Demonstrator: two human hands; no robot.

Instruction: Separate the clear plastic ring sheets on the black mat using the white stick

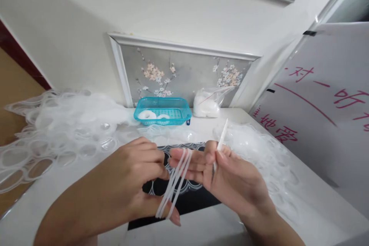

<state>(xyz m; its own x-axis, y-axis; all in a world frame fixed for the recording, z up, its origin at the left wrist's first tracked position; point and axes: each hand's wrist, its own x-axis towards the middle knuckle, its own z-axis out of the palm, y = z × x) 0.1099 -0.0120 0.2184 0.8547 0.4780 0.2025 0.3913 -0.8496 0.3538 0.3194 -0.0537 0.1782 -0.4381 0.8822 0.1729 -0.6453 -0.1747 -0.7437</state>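
Several loops of thin white cord [173,184] stretch between my two hands at the middle of the head view. They pass around the thumb of my left hand [135,178], whose other fingers are curled. At the upper end the loops lie over the outstretched fingertips of my right hand [230,177]. Between its thumb and index finger, my right hand pinches a slim white pointed tool [222,133], tip upward; a greyish part shows below the grip. Its exact kind is unclear. Beneath the hands lies a black sheet [198,205], with clear rings [158,187] on it.
At the back of the white table stands a blue plastic basket [163,122] with white rolls inside. Beside it sits a clear bag [206,103] of white material. Piles of ring-patterned clear plastic lie left [83,119] and right [253,142]. A whiteboard [325,130] stands at right.
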